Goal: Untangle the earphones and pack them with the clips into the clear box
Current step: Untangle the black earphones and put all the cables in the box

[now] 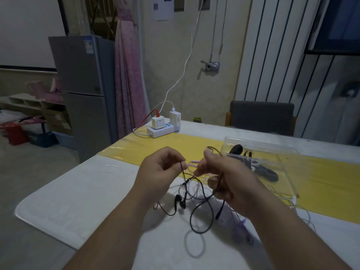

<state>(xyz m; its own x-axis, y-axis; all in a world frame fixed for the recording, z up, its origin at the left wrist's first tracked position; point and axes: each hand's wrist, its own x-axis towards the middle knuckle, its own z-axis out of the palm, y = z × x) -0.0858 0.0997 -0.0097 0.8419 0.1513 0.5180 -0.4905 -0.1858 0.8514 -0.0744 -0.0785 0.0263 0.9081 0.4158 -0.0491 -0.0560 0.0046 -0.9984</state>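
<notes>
Pinching one black strand in my left hand [161, 168] while my right hand [226, 178] clutches the bundle, I'd tease loops apart slowly, no yanking. The earphones [178, 201] hang between both hands – long axis near vertical, pointing down toward the table [78, 191], left of the clear box [259, 148]

Left hand [161, 170], right hand [228, 178] bare; forearms bare down to frame edge.

One head-worn view — looks forward and down, close over left hand [161, 169] and right hand [226, 178], table [78, 191] beyond.
</notes>
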